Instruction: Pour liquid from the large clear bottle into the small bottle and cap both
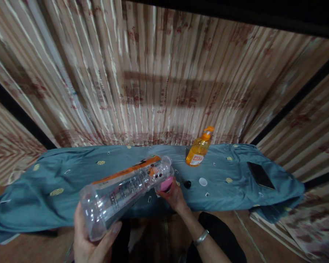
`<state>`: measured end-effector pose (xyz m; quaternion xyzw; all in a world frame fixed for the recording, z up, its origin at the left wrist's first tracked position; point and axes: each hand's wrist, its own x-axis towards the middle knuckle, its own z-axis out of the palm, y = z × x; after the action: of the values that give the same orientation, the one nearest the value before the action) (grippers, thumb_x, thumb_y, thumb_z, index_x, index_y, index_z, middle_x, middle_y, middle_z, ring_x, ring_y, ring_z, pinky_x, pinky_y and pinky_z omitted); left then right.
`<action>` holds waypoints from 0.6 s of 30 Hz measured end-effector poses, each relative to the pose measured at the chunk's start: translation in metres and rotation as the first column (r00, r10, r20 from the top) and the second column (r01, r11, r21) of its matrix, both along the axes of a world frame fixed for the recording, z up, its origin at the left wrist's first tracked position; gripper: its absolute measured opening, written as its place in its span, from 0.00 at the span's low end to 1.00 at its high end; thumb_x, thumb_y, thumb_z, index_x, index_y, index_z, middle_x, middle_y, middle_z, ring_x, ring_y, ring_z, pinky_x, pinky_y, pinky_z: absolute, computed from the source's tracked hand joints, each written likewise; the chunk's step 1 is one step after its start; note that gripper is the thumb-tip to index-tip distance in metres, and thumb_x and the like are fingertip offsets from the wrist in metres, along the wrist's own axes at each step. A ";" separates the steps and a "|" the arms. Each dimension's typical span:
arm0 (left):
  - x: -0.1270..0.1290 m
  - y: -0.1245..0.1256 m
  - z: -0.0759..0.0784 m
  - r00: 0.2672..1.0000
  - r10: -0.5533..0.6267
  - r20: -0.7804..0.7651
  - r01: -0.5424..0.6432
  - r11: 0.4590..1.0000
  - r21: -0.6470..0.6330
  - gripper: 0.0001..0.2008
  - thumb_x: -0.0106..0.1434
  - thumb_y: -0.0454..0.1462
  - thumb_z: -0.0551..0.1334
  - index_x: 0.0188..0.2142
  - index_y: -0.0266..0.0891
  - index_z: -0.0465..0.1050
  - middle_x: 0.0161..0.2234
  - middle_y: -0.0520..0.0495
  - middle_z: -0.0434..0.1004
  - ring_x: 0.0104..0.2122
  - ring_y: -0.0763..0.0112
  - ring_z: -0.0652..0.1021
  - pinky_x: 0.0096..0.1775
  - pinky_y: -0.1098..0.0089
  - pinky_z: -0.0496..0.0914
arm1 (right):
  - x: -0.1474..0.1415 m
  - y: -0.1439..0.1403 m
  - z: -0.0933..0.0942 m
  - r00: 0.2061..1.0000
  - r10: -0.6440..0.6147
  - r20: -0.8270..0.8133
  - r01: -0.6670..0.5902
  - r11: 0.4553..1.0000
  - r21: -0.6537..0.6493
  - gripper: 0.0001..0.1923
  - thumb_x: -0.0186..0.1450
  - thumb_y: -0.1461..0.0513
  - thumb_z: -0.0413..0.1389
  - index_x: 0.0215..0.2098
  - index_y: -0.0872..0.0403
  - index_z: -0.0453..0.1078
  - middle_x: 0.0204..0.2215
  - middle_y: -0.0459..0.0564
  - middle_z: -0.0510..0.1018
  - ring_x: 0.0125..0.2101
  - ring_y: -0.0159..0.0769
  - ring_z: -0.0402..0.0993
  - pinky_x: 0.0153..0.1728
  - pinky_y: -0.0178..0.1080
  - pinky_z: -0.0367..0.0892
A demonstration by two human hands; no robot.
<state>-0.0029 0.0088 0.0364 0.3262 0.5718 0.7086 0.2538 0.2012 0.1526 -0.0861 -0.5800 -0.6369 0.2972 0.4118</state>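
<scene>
A large clear plastic bottle [117, 193] with an orange-edged label lies tilted across the middle of the view. Its base is toward me and its neck points up to the right. My left hand [90, 237] is closed around the base end. Just below the neck, my right hand [174, 195] is closed on a small pink object [166, 183]. The bottle hides part of that object, so its kind does not show. To the right of this hand lie a small black cap [187, 184] and a white disc [203, 182].
An orange pump bottle [197, 153] stands farther back on the patterned blue-green cloth [82, 168]. A dark flat rectangular object [260, 175] lies at the right. Striped curtains [164, 91] hang behind and at the sides, with dark frame bars.
</scene>
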 end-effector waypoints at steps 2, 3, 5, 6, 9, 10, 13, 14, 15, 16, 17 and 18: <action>0.000 0.000 0.002 1.000 -0.008 0.030 0.008 1.000 -0.017 0.48 0.48 0.49 0.77 0.66 0.44 0.63 0.63 0.38 0.70 0.66 0.38 0.67 0.64 0.44 0.65 | -0.001 -0.001 0.002 1.000 -0.015 -0.003 0.015 1.000 -0.001 0.37 0.49 0.56 0.71 0.54 0.54 0.66 0.44 0.57 0.84 0.46 0.54 0.83 0.48 0.50 0.77; 0.001 0.000 0.004 0.999 -0.010 0.034 0.010 1.000 -0.019 0.48 0.48 0.49 0.77 0.66 0.44 0.63 0.63 0.38 0.69 0.67 0.38 0.65 0.65 0.44 0.65 | -0.002 -0.002 0.002 1.000 -0.022 -0.007 0.022 1.000 0.003 0.36 0.49 0.56 0.71 0.53 0.54 0.66 0.44 0.57 0.84 0.46 0.54 0.83 0.48 0.50 0.77; 0.001 0.000 0.008 0.999 -0.016 0.030 0.016 1.000 -0.017 0.48 0.48 0.48 0.77 0.66 0.44 0.63 0.64 0.38 0.69 0.67 0.38 0.65 0.65 0.44 0.64 | -0.003 -0.003 0.002 0.999 -0.025 -0.021 0.025 1.000 0.014 0.35 0.49 0.57 0.71 0.52 0.53 0.67 0.44 0.57 0.84 0.46 0.54 0.83 0.48 0.50 0.77; 0.002 0.000 0.009 0.999 -0.019 0.033 0.020 1.000 -0.017 0.48 0.48 0.48 0.77 0.66 0.44 0.63 0.64 0.38 0.69 0.67 0.39 0.66 0.65 0.45 0.65 | -0.003 -0.003 0.002 0.999 -0.022 -0.029 0.022 1.000 0.017 0.34 0.49 0.57 0.71 0.52 0.53 0.67 0.43 0.57 0.84 0.46 0.53 0.83 0.48 0.50 0.77; 0.002 -0.001 0.012 0.999 -0.025 0.046 0.026 0.999 -0.018 0.47 0.48 0.48 0.77 0.65 0.45 0.64 0.63 0.38 0.70 0.64 0.40 0.70 0.63 0.46 0.67 | -0.002 -0.003 0.002 0.998 -0.001 -0.055 0.002 1.000 0.023 0.33 0.50 0.58 0.71 0.51 0.53 0.66 0.41 0.55 0.85 0.43 0.52 0.84 0.46 0.49 0.78; 0.002 -0.001 0.012 0.999 -0.026 0.046 0.027 0.999 -0.018 0.47 0.47 0.49 0.77 0.65 0.45 0.65 0.63 0.39 0.71 0.63 0.40 0.71 0.63 0.47 0.68 | -0.002 -0.003 0.002 0.998 0.006 -0.060 -0.004 1.000 0.025 0.33 0.50 0.58 0.71 0.50 0.52 0.66 0.41 0.55 0.85 0.43 0.52 0.84 0.46 0.49 0.78; 0.002 0.000 0.011 0.998 -0.037 0.044 0.037 0.999 -0.012 0.47 0.47 0.48 0.77 0.65 0.45 0.64 0.62 0.39 0.71 0.63 0.41 0.72 0.63 0.48 0.68 | 0.000 -0.002 0.003 0.998 0.013 -0.057 -0.012 0.999 0.032 0.33 0.50 0.57 0.71 0.51 0.52 0.66 0.41 0.55 0.85 0.42 0.52 0.84 0.45 0.49 0.78; 0.001 0.000 0.011 0.998 -0.038 0.044 0.038 0.999 -0.009 0.47 0.47 0.48 0.77 0.65 0.45 0.64 0.62 0.39 0.71 0.63 0.41 0.72 0.63 0.47 0.68 | 0.000 -0.002 0.002 0.999 0.010 -0.052 -0.008 0.999 0.033 0.34 0.49 0.57 0.71 0.51 0.53 0.66 0.42 0.56 0.85 0.42 0.53 0.84 0.45 0.50 0.78; 0.001 0.000 0.010 0.998 -0.036 0.043 0.037 0.999 -0.007 0.47 0.48 0.48 0.77 0.65 0.45 0.64 0.62 0.39 0.71 0.63 0.41 0.72 0.63 0.47 0.67 | 0.000 -0.002 0.002 0.999 0.005 -0.046 -0.003 0.999 0.033 0.34 0.49 0.57 0.71 0.52 0.53 0.66 0.43 0.57 0.84 0.44 0.54 0.84 0.46 0.50 0.78; 0.000 0.001 0.009 0.999 -0.032 0.041 0.033 0.999 -0.007 0.47 0.48 0.48 0.77 0.65 0.45 0.64 0.62 0.39 0.71 0.63 0.42 0.72 0.63 0.47 0.67 | 0.000 -0.001 0.002 0.999 0.002 -0.039 0.000 0.999 0.032 0.35 0.49 0.57 0.71 0.52 0.54 0.66 0.44 0.58 0.84 0.45 0.54 0.83 0.47 0.51 0.77; -0.001 0.001 0.008 0.999 -0.027 0.038 0.028 1.000 -0.008 0.47 0.48 0.48 0.77 0.65 0.45 0.64 0.62 0.39 0.71 0.63 0.42 0.72 0.63 0.47 0.67 | 0.000 -0.001 0.001 0.999 0.000 -0.032 0.001 1.000 0.031 0.35 0.49 0.57 0.71 0.52 0.54 0.66 0.44 0.59 0.84 0.45 0.55 0.83 0.48 0.51 0.77; -0.001 0.001 0.007 0.999 -0.022 0.034 0.022 1.000 -0.008 0.47 0.47 0.48 0.77 0.65 0.45 0.65 0.62 0.39 0.71 0.62 0.42 0.72 0.63 0.47 0.68 | 0.000 -0.001 0.000 1.000 -0.002 -0.027 0.003 0.999 0.033 0.35 0.49 0.57 0.71 0.52 0.54 0.66 0.45 0.59 0.84 0.46 0.55 0.83 0.48 0.52 0.77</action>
<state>-0.0041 0.0102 0.0437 0.3194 0.5667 0.7088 0.2728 0.2016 0.1518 -0.0862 -0.5700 -0.6352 0.2940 0.4304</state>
